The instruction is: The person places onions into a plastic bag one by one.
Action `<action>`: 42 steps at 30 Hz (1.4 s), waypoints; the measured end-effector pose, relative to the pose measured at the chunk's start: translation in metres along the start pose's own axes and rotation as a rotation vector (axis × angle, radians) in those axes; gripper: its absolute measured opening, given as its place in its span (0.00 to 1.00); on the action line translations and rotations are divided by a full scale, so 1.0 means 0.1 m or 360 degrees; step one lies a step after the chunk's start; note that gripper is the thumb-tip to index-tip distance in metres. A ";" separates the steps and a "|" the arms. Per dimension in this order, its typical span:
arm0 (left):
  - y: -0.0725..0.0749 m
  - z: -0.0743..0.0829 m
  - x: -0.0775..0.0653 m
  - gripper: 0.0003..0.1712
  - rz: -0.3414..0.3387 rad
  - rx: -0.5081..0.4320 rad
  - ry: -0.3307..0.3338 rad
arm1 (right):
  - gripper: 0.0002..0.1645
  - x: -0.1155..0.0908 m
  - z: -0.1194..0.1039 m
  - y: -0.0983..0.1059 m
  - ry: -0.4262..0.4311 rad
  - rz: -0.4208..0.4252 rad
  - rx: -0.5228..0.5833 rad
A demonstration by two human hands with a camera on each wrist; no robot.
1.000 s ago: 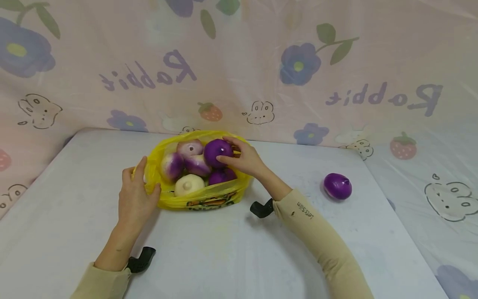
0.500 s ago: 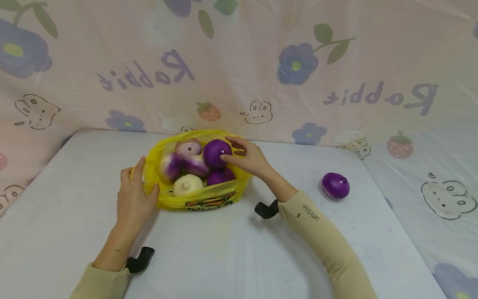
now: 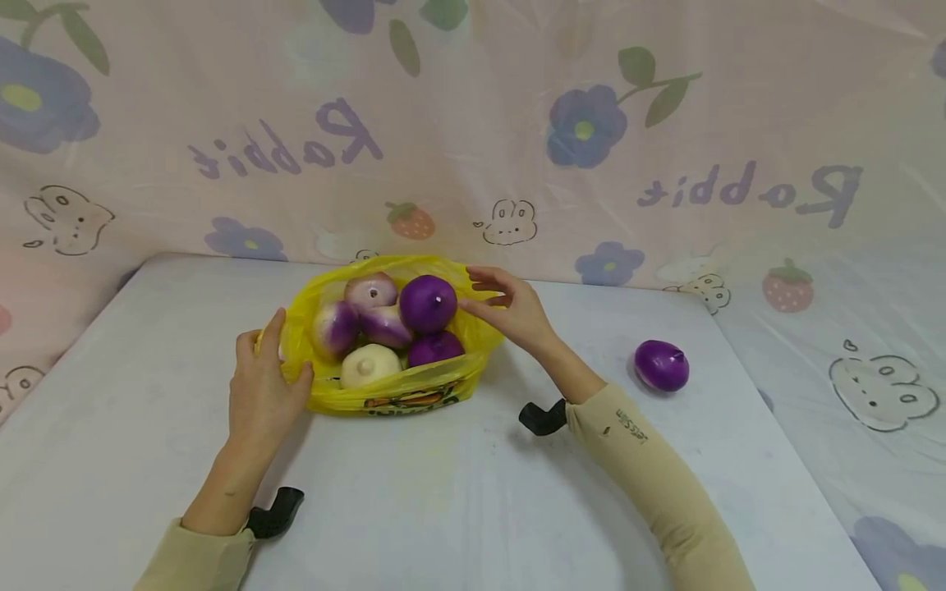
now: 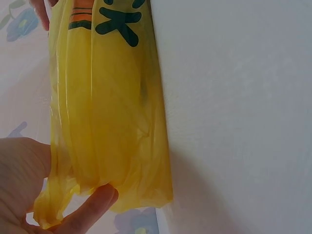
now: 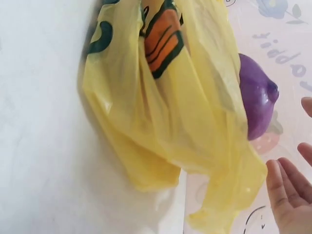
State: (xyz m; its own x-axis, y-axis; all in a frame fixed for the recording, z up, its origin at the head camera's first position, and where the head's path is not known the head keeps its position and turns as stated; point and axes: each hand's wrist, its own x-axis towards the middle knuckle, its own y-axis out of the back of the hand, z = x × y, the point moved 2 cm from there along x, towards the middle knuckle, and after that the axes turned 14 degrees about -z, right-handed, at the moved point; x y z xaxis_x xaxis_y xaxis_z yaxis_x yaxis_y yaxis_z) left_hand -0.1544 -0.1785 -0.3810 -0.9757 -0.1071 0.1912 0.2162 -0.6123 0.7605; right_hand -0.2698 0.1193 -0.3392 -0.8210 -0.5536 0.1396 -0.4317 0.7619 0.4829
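A yellow plastic bag [image 3: 332,400] stands open-mouthed on the table, filled with several onion-like bulbs. A glossy purple onion [image 3: 428,304] tops the pile at the right, above another purple one [image 3: 436,350]. A cream bulb [image 3: 371,365] lies at the front, with purple-and-white bulbs [image 3: 387,327] behind it. My left hand [image 3: 262,394] holds the bag's left side; the left wrist view shows a gathered strip of yellow plastic [image 4: 51,200] between thumb and finger. Beside the bag's right rim, my right hand [image 3: 523,318] has its fingers spread, holding nothing, apart from the purple onion.
One more purple onion [image 3: 661,365] rests by itself on the white table [image 3: 443,509], right of my right forearm. A printed curtain [image 3: 458,148] hangs behind the table's back edge. Black camera mounts [image 3: 543,419] jut out from both wrists.
My right hand has come off the top purple onion and moved right, to the bag's rim. That onion stays on the pile. My left hand keeps its hold on the bag.
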 end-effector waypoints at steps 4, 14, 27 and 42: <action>0.01 -0.01 0.00 0.42 -0.0007 0.0001 0.0009 | 0.32 -0.03 0.03 0.03 -0.0023 0.0014 0.0005; 0.00 -0.01 0.00 0.42 0.0002 -0.0008 -0.0018 | 0.29 -0.14 0.10 0.15 -0.0045 0.0061 -0.0086; 0.00 0.01 0.00 0.41 0.0042 -0.0019 -0.0029 | 0.27 -0.45 -0.08 0.33 -0.0202 0.0113 -0.0160; -0.01 -0.03 0.01 0.37 0.0216 -0.0177 -0.0134 | 0.29 -0.70 0.17 0.65 -0.0385 0.0206 -0.0261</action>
State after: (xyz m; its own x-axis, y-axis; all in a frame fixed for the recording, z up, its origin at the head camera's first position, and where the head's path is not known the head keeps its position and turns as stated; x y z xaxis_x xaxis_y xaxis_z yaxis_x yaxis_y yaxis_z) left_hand -0.1557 -0.1805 -0.3833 -0.9305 -0.1315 0.3420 0.3357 -0.6800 0.6519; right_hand -0.2468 0.2132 -0.3319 -0.9386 -0.3448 0.0089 -0.2680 0.7454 0.6104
